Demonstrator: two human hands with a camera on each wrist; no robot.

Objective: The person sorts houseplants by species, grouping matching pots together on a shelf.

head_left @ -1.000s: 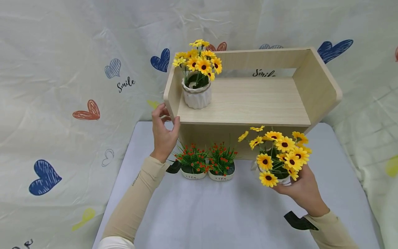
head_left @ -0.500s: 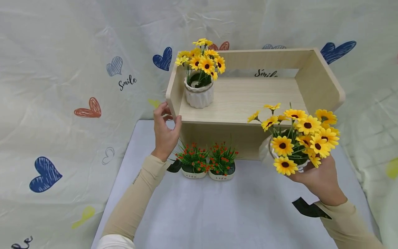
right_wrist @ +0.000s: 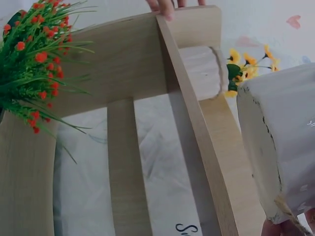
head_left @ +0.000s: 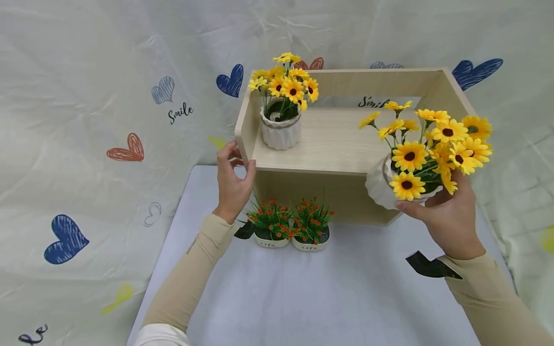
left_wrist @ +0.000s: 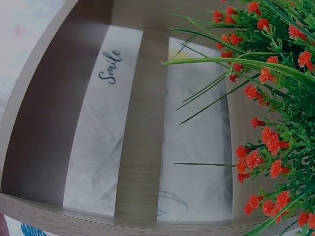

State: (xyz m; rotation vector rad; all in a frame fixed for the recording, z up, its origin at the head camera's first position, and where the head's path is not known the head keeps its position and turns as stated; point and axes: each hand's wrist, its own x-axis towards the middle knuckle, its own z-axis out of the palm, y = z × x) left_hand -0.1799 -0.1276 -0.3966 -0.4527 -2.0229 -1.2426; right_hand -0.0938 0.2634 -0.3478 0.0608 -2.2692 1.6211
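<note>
My right hand point(head_left: 456, 223) holds a white ribbed flowerpot point(head_left: 379, 186) with yellow sunflowers, raised in front of the right part of the wooden shelf point(head_left: 337, 144). The pot tilts, and its base shows in the right wrist view, where the flowerpot point(right_wrist: 290, 132) is close to the camera. With thumb and fingers my left hand point(head_left: 235, 187) grips the front edge of the shelf's left side panel. A similar sunflower pot point(head_left: 281, 133) stands upright on the upper board at the left end.
Two small oval pots with red-flowered green plants, the left pot point(head_left: 271, 242) and right pot point(head_left: 310, 245), stand side by side before the lower compartment. A white cloth covers the table point(head_left: 342, 298). Behind hangs a printed curtain point(head_left: 78, 120).
My right hand has lifted the sunflower pot upward and to the right, from low before the shelf to the upper board's height. My left hand keeps its grip on the side panel.
</note>
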